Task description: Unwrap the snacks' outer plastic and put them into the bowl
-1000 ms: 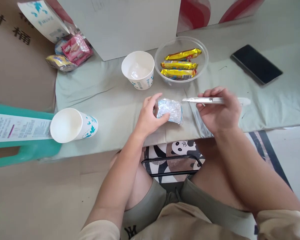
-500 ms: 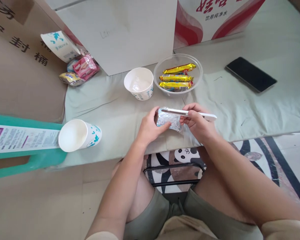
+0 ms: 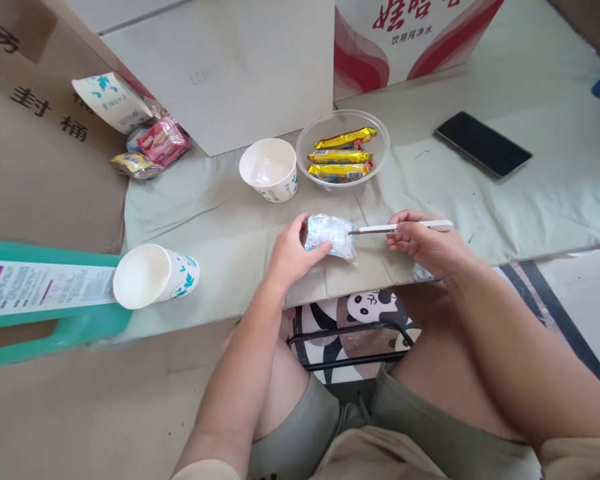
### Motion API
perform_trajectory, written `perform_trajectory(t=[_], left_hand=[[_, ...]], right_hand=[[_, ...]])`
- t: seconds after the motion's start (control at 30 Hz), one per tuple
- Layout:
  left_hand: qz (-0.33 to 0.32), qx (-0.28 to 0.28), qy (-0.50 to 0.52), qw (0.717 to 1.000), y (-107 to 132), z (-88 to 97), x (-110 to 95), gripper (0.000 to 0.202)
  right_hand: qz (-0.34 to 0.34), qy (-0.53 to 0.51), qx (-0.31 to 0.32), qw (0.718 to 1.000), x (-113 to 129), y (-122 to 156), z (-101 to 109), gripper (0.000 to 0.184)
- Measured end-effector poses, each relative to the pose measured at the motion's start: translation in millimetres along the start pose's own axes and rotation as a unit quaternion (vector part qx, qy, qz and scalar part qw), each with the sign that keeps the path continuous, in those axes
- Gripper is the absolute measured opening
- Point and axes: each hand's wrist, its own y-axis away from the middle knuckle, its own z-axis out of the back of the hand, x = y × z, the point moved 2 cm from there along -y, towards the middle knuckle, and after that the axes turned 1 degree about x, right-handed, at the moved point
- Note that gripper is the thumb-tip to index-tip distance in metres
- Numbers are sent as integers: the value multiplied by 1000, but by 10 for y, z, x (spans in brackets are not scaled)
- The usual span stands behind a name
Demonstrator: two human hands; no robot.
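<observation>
Since the last frame the right hand (image 3: 423,243) has pulled back right with the knife (image 3: 377,229): tip was over the packet's upper left, now it's at the right edge. Can't tell if it touches. Left hand (image 3: 293,250) grasps the packet (image 3: 330,230) by its left end, thumb across the face, other fingers behind. Right fingers pinch the knife handle, blade pointing left, roughly level. Packet sits between the hands, near the front edge of the cloth (image 3: 220,237); can't tell if it's lifted off. Clear, crumpled plastic (image 3: 423,272) shows just under the right hand. Behind the packet: paper cup (image 3: 276,192) with something clear inside, and just right of it a clear bowl (image 3: 385,153) with yellow-wrapped bars (image 3: 340,157). Phone (image 3: 483,143) lies face up, back right. Second cup (image 3: 184,275) is well left, beside the teal thing (image 3: 75,327).
</observation>
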Motion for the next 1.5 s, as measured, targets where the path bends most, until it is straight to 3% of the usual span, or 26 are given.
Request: perform_trajectory(t=[0.07, 0.17, 0.23, 0.3, 0.37, 0.43, 0.53, 0.6, 0.7, 0.8, 0.9, 1.0, 1.07, 1.17, 1.33, 1.43, 1.5], left_hand=[[-40, -45, -43, 997, 10, 41, -5, 71], [-101, -90, -79, 988, 16, 55, -47, 67], [-128, -75, -83, 985, 6, 11, -89, 65], [-132, -58, -70, 987, -12, -44, -121, 55], [-110, -67, -35, 991, -29, -72, -125, 35], [-70, -97, 15, 993, -45, -59, -92, 21], [12, -135, 119, 984, -75, 6, 33, 18], [61, -157, 190, 967, -97, 71, 150, 18], [101, -227, 235, 940, -106, 210, 334, 20], [110, -281, 240, 923, -73, 320, 435, 30], [91, -224, 222, 945, -35, 295, 390, 40], [40, -129, 158, 978, -17, 192, 275, 53], [17, -114, 117, 986, -19, 161, 235, 50], [15, -159, 77, 984, -41, 215, 271, 41], [39, -232, 25, 972, -41, 397, 437, 41], [48, -246, -32, 967, 6, 459, 443, 43], [9, -253, -65, 965, 34, 469, 376, 39]], right_hand=[[25, -33, -38, 998, 40, 4, 153, 23], [113, -71, -146, 980, 103, 5, 257, 33], [180, -2, -199, 963, 127, 9, 222, 35], [254, 159, -210, 931, 132, 7, 141, 29], [309, 328, -192, 872, 106, -19, 74, 24], [321, 432, -176, 824, 56, -75, 75, 27], [294, 498, -161, 800, 7, -163, 170, 45], [288, 503, -194, 791, 20, -166, 227, 51], [337, 452, -246, 789, 62, -70, 172, 51], [396, 424, -152, 801, 34, 25, -122, 43], [431, 447, -23, 783, -45, 23, -510, 41], [454, 454, 31, 766, -98, -74, -773, 47], [450, 456, 50, 766, -112, -138, -839, 44], [437, 444, 34, 781, -81, -150, -754, 33], [361, 405, -101, 834, 56, -39, -266, 16], [342, 375, -185, 842, 131, 34, -24, 18], [370, 340, -209, 839, 159, 80, 13, 20]])
